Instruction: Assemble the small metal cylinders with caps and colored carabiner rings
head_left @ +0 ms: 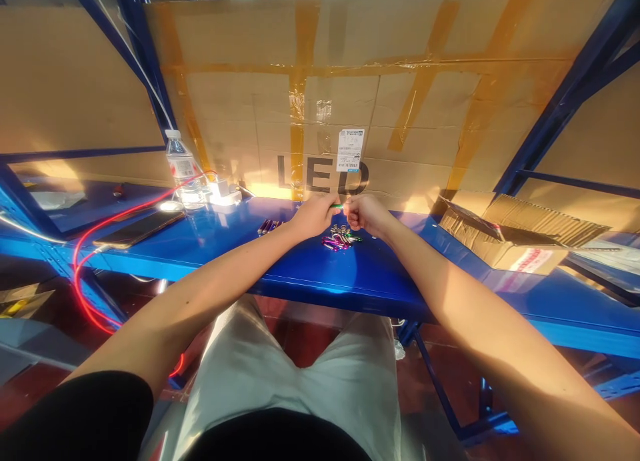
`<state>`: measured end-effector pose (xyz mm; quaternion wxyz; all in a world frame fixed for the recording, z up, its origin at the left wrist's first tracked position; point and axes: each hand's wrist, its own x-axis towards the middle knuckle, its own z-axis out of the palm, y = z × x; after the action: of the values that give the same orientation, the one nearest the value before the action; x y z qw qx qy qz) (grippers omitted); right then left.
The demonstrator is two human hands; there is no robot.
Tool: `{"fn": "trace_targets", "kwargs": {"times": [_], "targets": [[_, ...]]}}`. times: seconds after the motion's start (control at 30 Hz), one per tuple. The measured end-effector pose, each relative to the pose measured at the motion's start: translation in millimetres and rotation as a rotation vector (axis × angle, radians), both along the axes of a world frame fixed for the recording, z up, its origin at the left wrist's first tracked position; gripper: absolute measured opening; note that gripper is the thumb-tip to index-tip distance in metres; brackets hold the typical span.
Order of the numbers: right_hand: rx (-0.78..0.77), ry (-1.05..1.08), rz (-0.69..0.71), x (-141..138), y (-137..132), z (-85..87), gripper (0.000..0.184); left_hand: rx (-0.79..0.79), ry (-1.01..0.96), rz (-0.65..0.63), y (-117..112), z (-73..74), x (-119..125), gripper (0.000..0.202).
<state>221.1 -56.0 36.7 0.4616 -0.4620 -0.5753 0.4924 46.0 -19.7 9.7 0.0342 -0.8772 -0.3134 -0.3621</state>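
Over the middle of the blue table, my left hand [316, 215] pinches a thin, shiny green piece [337, 206], which may be a small metal tube. My right hand [369, 215] is closed at the other end of this piece, its fingers curled; what lies inside them is hidden. Just below both hands lies a small pile of shiny clips [340, 238], pink, silver and green, that look like carabiners. Several dark purple, tube-like pieces [270, 227] lie side by side to the left of my left hand.
A large taped carton [225, 114] stands behind the blue table [320, 274]. On the left are a water bottle [181, 171], a white plug adapter [224, 193], a phone [140, 229] and a red cable [127, 211]. An open cardboard box [520, 244] sits on the right.
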Motion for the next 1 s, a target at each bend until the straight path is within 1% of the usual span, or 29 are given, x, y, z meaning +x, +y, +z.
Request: {"fn": "trace_targets", "kwargs": {"times": [0.07, 0.17, 0.27, 0.33, 0.4, 0.47, 0.57, 0.63, 0.7, 0.8, 0.9, 1.0], "targets": [[-0.021, 0.015, 0.001, 0, 0, 1.1, 0.023, 0.013, -0.033, -0.02, -2, -0.1, -1, 0.009], [-0.067, 0.043, 0.026, 0, -2, 3.4, 0.025, 0.035, -0.053, -0.046, -4, 1.0, -1, 0.012], [-0.073, 0.064, 0.039, 1, -3, 4.5, 0.024, 0.047, -0.055, -0.038, -7, 2.4, 1, 0.008], [-0.033, 0.062, 0.018, 0, -2, 4.0, 0.022, 0.047, -0.075, -0.015, -7, 2.6, 5, 0.01], [0.025, 0.04, -0.017, -1, -2, 2.7, 0.018, 0.046, -0.083, 0.01, -4, 2.0, 8, 0.02], [0.08, 0.003, -0.051, -2, -1, 1.0, 0.017, 0.045, -0.062, 0.025, 0, 1.5, 9, 0.026], [0.132, -0.036, -0.066, -3, -1, -1.2, 0.017, 0.025, -0.023, 0.019, 2, 2.8, 7, 0.024], [0.139, -0.032, -0.054, -3, -1, -2.0, 0.019, -0.015, -0.012, 0.008, -1, 4.7, 4, 0.024], [0.123, -0.016, -0.044, -3, -1, -2.1, 0.022, -0.067, -0.02, 0.004, -4, 6.8, 2, 0.025], [0.05, 0.016, -0.037, -3, -1, -0.7, 0.026, -0.11, -0.054, -0.009, -9, 8.6, 0, 0.023], [-0.06, 0.061, -0.028, -2, -2, 2.2, 0.025, -0.106, -0.087, -0.039, -10, 8.4, 0, 0.019], [-0.151, 0.123, -0.005, -1, -4, 5.8, 0.023, -0.058, -0.099, -0.049, -8, 6.8, 0, 0.015]]}}
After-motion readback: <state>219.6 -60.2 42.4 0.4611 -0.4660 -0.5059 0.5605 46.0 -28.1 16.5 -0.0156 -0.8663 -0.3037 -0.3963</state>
